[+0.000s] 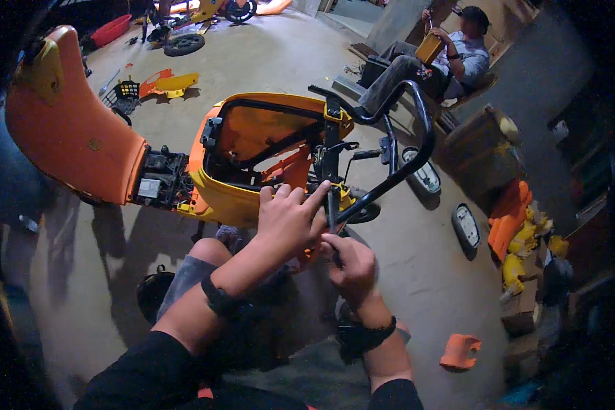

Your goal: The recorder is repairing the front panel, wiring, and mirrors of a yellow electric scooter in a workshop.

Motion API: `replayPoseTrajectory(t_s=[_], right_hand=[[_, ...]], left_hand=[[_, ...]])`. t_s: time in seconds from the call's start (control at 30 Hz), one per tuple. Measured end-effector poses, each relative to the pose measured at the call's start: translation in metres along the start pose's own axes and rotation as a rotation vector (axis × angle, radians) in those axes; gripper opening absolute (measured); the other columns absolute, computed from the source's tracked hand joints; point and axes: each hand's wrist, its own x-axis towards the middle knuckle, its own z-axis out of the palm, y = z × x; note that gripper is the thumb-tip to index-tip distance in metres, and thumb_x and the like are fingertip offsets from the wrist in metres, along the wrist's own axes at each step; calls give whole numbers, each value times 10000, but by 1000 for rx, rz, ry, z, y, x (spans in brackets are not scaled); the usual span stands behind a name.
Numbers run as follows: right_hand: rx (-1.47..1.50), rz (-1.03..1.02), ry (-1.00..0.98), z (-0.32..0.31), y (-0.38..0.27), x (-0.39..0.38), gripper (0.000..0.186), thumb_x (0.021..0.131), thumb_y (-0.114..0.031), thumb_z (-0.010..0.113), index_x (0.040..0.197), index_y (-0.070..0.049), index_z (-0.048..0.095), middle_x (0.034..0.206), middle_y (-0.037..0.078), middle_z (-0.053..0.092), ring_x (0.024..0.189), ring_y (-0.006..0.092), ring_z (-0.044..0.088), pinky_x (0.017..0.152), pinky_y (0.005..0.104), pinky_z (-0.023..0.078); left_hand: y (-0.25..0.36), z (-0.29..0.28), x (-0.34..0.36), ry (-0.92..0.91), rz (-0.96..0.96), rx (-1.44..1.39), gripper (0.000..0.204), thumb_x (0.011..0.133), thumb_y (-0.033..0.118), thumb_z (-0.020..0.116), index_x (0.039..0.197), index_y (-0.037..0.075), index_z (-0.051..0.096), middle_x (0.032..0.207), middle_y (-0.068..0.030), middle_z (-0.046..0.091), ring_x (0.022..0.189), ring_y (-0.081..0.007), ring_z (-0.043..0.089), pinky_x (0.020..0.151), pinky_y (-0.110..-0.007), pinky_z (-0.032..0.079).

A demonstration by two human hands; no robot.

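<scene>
A partly stripped scooter body in yellow and orange stands before me, its seat opening showing an orange inside. A bent black tube rail is attached at its right end. My left hand lies over the yellow panel's near right corner, fingers stretched out, the index finger at the bracket by the rail. Just right of it, my right hand is closed around a dark rod-shaped tool, held roughly upright in the view. The tool's far tip meets the bracket area; its exact kind and what it touches cannot be made out.
The long orange seat rises at left. Two oval pale-lined parts and an orange piece lie on the floor at right. Orange panels are piled farther right. Another person sits at the back right, holding a yellow box-like thing.
</scene>
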Motion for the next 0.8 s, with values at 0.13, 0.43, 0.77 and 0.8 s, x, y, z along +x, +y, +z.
replayPoseTrajectory(t_s=[0.13, 0.43, 0.77, 0.8], right_hand=[[39, -59, -114, 2, -8, 22, 250, 841, -2, 728, 1082, -51, 681, 765, 141, 656, 656, 330, 651, 575, 418, 514], [25, 23, -155, 24, -28, 46, 305, 797, -22, 752, 1097, -68, 728, 802, 135, 706, 667, 309, 689, 598, 390, 538], [-176, 169, -294, 61, -44, 104, 118, 889, -140, 713, 974, -59, 725, 758, 179, 704, 691, 342, 718, 614, 410, 551], [-178, 195, -318, 61, -37, 112, 125, 889, -150, 713, 967, -52, 726, 766, 182, 708, 700, 344, 721, 623, 409, 556]], left_hand=[[-4, 13, -4, 112, 4, -71, 536, 906, 318, 644, 1426, 190, 601, 918, -53, 647, 957, -250, 603, 982, -441, 355], [-27, 11, -9, 576, -216, -350, 448, 803, 38, 655, 1248, 80, 630, 1047, -104, 669, 1037, -325, 602, 988, -463, 388], [-50, 10, -4, 947, -442, -904, 144, 907, -23, 538, 1030, 2, 608, 1017, -146, 608, 911, -342, 609, 857, -436, 505], [-49, 10, -3, 915, -420, -870, 145, 899, -20, 542, 1024, 4, 610, 1009, -150, 610, 914, -348, 608, 857, -442, 502]])
